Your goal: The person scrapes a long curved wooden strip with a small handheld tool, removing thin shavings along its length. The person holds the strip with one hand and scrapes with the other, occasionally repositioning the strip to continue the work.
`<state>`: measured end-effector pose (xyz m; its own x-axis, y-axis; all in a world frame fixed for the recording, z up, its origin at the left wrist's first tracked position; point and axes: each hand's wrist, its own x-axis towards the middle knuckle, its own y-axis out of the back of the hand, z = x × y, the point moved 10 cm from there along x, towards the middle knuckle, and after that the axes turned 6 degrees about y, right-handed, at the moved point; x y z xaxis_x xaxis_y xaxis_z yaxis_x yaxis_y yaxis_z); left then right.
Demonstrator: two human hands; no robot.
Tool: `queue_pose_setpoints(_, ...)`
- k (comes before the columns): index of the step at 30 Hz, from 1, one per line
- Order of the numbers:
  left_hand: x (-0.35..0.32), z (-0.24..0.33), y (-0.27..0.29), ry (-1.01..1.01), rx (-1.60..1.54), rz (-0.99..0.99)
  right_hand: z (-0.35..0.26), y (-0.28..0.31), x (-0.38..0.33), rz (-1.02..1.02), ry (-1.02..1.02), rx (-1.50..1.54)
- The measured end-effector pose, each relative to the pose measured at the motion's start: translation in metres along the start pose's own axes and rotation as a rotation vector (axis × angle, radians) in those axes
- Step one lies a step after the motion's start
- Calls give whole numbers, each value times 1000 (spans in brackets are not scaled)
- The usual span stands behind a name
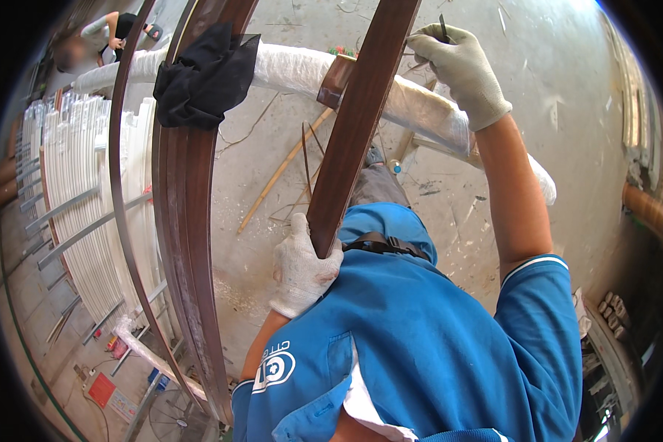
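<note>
Over the white film-wrapped rail [291, 68], long brown wood-grain bar [365, 110] slants forward-right from left grip [306, 265], closed on its near end; right grip [460, 74], alongside, pinches slim dark tool [443, 28].

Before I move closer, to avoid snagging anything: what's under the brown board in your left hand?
A white-wrapped bar crosses beneath the brown board, with grey floor below. The bar's stretch directly behind the board is hidden.

A long, rounded bar wrapped in whitish translucent plastic [295, 68] runs above the grey, scuffed concrete floor [567, 88], itself strewn with pale specks [244, 300], and carries long, dark brown, grooved profiles [188, 221], while a straight, dark brown, wood-grained board [367, 99] crosses over the bar.
</note>
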<state>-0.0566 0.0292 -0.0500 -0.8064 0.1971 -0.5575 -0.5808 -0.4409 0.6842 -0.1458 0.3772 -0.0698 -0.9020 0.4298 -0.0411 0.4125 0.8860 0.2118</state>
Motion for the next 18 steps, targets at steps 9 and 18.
queue_pose_setpoints(9, 1, -1, 0, -32, -125, -43, -25, -1, -15, 89, 159, -181)
queue_pose_setpoints(18, 6, -11, -7, -53, -197, -135, -72, -1, -33, 271, 515, -512)
